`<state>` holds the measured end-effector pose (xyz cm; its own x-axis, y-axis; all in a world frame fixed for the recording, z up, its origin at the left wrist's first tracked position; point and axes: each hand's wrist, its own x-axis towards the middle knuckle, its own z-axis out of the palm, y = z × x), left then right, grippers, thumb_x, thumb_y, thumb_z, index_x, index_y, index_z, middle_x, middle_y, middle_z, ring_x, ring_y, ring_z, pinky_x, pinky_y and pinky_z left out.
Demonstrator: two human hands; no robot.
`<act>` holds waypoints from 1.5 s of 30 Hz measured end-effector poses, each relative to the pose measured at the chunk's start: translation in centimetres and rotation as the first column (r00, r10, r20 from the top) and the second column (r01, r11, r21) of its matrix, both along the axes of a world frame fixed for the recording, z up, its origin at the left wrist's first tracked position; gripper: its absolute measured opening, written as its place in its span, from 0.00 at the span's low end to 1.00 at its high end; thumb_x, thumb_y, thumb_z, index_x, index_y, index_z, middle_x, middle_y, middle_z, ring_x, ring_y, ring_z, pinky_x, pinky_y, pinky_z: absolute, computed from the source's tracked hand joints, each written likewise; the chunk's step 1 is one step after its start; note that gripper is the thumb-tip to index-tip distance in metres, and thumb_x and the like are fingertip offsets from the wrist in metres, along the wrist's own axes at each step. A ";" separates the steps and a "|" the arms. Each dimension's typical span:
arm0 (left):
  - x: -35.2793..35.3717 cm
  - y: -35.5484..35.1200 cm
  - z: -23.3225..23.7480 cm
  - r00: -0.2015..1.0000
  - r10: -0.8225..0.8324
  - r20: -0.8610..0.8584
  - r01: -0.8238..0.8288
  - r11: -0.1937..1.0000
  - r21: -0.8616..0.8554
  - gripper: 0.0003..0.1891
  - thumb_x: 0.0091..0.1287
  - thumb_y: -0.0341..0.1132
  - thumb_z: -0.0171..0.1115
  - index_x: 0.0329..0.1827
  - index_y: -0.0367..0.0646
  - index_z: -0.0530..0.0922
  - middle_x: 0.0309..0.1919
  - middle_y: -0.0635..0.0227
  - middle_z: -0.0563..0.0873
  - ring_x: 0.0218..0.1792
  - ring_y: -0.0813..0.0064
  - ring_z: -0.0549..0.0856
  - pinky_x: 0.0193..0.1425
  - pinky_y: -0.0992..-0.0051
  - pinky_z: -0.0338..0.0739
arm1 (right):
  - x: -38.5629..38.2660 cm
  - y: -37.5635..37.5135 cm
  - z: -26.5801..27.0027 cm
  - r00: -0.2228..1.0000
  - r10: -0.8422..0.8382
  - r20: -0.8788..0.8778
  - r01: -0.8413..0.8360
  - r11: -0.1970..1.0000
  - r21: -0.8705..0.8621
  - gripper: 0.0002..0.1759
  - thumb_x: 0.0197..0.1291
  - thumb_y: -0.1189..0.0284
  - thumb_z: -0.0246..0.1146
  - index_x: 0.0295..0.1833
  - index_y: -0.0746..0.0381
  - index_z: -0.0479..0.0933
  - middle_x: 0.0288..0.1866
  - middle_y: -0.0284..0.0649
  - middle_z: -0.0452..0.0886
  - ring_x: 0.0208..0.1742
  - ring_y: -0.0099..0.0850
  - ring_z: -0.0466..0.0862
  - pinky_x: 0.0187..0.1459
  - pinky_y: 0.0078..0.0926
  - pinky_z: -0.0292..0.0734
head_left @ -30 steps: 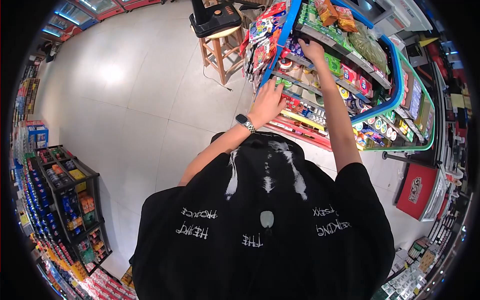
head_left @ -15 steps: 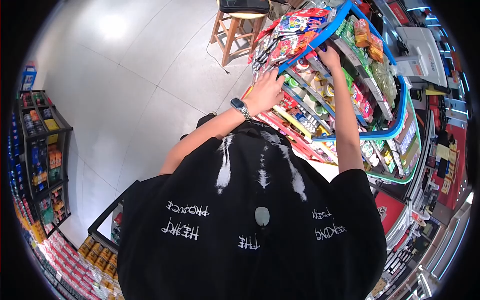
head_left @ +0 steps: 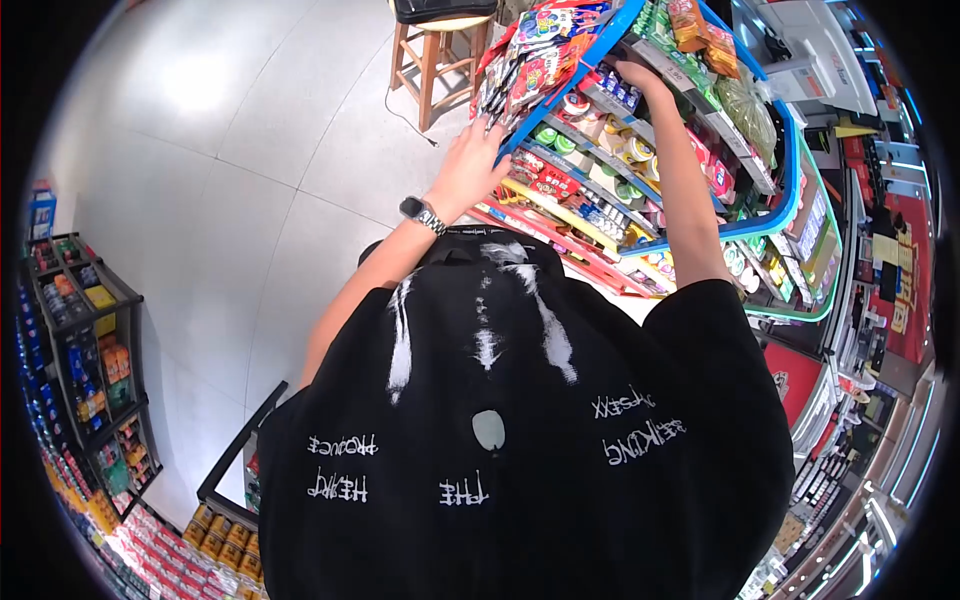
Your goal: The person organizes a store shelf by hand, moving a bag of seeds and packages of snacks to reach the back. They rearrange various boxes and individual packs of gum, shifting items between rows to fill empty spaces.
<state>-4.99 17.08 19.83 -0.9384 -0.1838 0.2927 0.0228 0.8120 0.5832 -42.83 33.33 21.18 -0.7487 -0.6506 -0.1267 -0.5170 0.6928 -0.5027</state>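
Observation:
My left hand (head_left: 468, 168), with a watch (head_left: 422, 214) on the wrist, is at the near left corner of a snack rack. Its fingers and thumb lie on either side of the rack's blue frame (head_left: 550, 112), beside hanging bags of sweets (head_left: 540, 62). My right hand (head_left: 645, 82) reaches into an upper tier, just above small blue packs (head_left: 616, 90). Its fingertips are partly hidden by the shelf edge, and whether they grip a pack cannot be seen. Round yellow-lidded tubs (head_left: 638, 150) sit on a tier below.
A wooden stool (head_left: 432, 75) with a black bag (head_left: 445, 10) stands beyond the rack. Orange snack packs (head_left: 722, 52) lie on its top. Left, a dark shelf unit (head_left: 100, 340) holds goods; gold cans (head_left: 222, 538) stand behind me. Counter equipment (head_left: 845, 65) is at right.
The whole view has shifted, so the rack and stool appear farther left and up. My right hand has shifted slightly along its tier, exposing blue packs. My left hand stays at the frame.

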 end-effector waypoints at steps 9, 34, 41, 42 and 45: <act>0.1 2.1 0.9 0.990 -0.054 0.130 0.052 0.999 0.018 0.25 0.65 0.37 0.62 0.63 0.37 0.70 0.62 0.46 0.73 0.61 0.46 0.76 0.65 0.57 0.72 | 0.0 -0.3 -1.3 0.998 -0.060 -0.028 0.060 0.998 0.000 0.37 0.62 0.48 0.61 0.70 0.59 0.68 0.67 0.55 0.74 0.66 0.47 0.75 0.65 0.39 0.68; -2.9 11.2 -1.7 0.858 -0.498 0.130 0.507 0.861 -0.049 0.24 0.63 0.34 0.65 0.61 0.36 0.72 0.56 0.49 0.75 0.53 0.49 0.80 0.57 0.57 0.75 | 10.0 -3.8 0.9 0.922 -0.266 -0.280 0.164 0.926 -0.340 0.33 0.51 0.57 0.74 0.57 0.66 0.75 0.49 0.58 0.82 0.53 0.57 0.80 0.56 0.49 0.75; -3.1 11.2 -2.0 0.859 -0.495 0.131 0.499 0.866 0.001 0.23 0.63 0.33 0.64 0.60 0.34 0.73 0.56 0.49 0.76 0.50 0.48 0.80 0.56 0.57 0.76 | 10.7 -0.5 1.3 0.948 -0.213 -0.238 0.109 0.916 -0.386 0.33 0.53 0.56 0.71 0.58 0.67 0.76 0.53 0.57 0.81 0.58 0.52 0.79 0.60 0.45 0.73; -3.2 11.2 -2.1 0.863 -0.485 0.141 0.486 0.873 0.031 0.23 0.63 0.33 0.64 0.60 0.34 0.73 0.55 0.48 0.77 0.50 0.48 0.80 0.56 0.57 0.76 | 11.1 0.8 1.5 0.927 -0.257 -0.275 0.102 0.875 -0.473 0.31 0.54 0.57 0.69 0.57 0.67 0.77 0.53 0.55 0.82 0.58 0.51 0.79 0.61 0.43 0.73; -3.9 11.5 -1.8 0.868 -0.476 0.141 0.467 0.879 0.093 0.22 0.63 0.33 0.64 0.59 0.34 0.74 0.54 0.48 0.78 0.52 0.47 0.80 0.58 0.58 0.75 | 11.6 6.0 2.1 0.890 -0.319 -0.327 0.127 0.860 -0.493 0.27 0.58 0.62 0.64 0.59 0.67 0.76 0.55 0.53 0.80 0.59 0.49 0.77 0.62 0.43 0.72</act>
